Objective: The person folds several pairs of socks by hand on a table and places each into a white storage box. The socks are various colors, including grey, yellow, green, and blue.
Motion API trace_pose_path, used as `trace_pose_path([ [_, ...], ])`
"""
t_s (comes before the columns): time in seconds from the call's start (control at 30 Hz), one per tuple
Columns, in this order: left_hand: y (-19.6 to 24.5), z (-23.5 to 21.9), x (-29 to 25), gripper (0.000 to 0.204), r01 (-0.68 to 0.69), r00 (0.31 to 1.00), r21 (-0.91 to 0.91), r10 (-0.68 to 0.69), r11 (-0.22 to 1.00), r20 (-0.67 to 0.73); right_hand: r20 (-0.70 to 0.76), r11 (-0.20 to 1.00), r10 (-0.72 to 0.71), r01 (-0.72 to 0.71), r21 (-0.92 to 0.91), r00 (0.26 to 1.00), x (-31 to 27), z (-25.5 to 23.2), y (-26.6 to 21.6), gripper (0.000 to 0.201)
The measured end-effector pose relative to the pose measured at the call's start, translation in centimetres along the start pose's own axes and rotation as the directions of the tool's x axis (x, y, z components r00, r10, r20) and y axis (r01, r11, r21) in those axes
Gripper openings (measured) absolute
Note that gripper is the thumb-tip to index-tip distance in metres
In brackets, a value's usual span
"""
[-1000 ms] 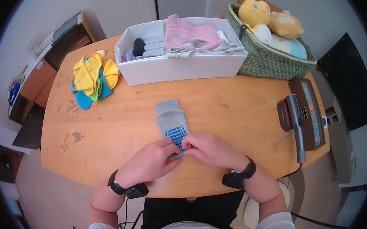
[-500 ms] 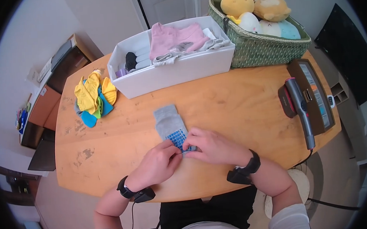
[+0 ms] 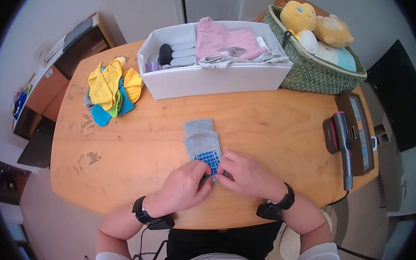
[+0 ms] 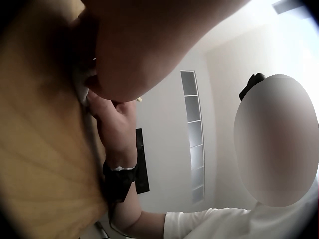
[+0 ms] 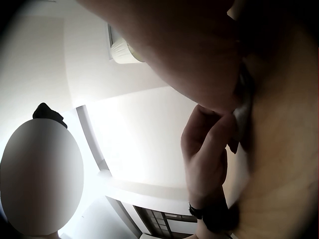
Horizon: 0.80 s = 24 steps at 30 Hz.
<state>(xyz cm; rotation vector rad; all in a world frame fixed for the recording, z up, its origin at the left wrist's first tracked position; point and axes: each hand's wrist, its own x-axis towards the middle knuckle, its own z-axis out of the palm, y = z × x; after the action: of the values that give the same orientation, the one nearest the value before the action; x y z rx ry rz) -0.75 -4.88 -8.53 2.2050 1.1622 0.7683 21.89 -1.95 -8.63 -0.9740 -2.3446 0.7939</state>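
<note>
A grey sock (image 3: 202,139) with a blue grid of grip squares lies flat in the middle of the wooden table, its long side running away from the body. At its near end, my left hand (image 3: 182,185) pinches the left edge between thumb and curled fingers. From the other side my right hand (image 3: 250,176) pinches the right edge, knuckles up. The fingers partly cover the near end. In the left wrist view the right hand (image 4: 117,129) is low by the table surface; in the right wrist view the left hand (image 5: 205,154) is bent at the pale cloth.
Bright yellow, blue and green socks (image 3: 104,86) lie heaped at the back left. Behind stands a white box (image 3: 217,81) with folded clothes, beside a green basket (image 3: 309,71) of plush toys. A handheld appliance (image 3: 344,145) and a brown case (image 3: 360,137) are on the right.
The head view swung and came back. Both hands stay at the sock's near end, and their fingertips have moved slightly apart towards its two sides.
</note>
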Motion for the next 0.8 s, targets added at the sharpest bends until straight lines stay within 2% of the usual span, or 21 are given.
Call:
trace_pose_path([
  [0.23, -0.3, -0.3, -0.3, 0.011, -0.055, 0.998, 0.047, 0.055, 0.997, 0.006, -0.022, 0.999, 0.033, -0.034, -0.034, 0.999, 0.3, 0.4, -0.4, 0.013],
  [0.4, -0.1, -0.4, -0.6, 0.013, -0.175, 0.985, 0.176, 0.172, 0.969, 0.031, -0.028, 0.998, 0.033, -0.034, -0.051, 0.999, 0.3, 0.3, -0.6, 0.013],
  [0.5, 0.3, -1.0, -0.5, 0.014, -0.218, 0.976, 0.185, 0.214, 0.958, 0.038, -0.024, 0.999, 0.037, -0.038, -0.032, 0.999, 0.3, 0.4, -0.4, 0.013],
  [0.63, -0.1, -0.7, -0.7, 0.014, -0.22, 0.975, 0.245, 0.208, 0.944, 0.072, -0.011, 0.998, 0.037, -0.038, -0.044, 0.999, 0.2, 0.4, -0.5, 0.013],
  [0.7, -0.1, -0.7, -0.6, 0.011, -0.14, 0.99, 0.143, 0.133, 0.98, 0.054, 0.006, 0.998, 0.034, -0.034, -0.062, 0.999, 0.3, -0.2, -0.6, 0.013],
  [0.73, -0.4, -0.9, -0.5, 0.011, -0.138, 0.99, 0.144, 0.131, 0.98, 0.053, 0.032, 0.999, -0.022, 0.023, -0.025, 0.999, 0.3, -0.7, -0.6, 0.015],
  [0.8, -1.1, -1.3, -0.1, 0.008, -0.025, 0.995, -0.052, 0.03, 0.998, 0.095, 0.06, 0.997, -0.082, 0.082, 0.011, 0.995, 0.4, -1.0, -0.6, 0.016],
])
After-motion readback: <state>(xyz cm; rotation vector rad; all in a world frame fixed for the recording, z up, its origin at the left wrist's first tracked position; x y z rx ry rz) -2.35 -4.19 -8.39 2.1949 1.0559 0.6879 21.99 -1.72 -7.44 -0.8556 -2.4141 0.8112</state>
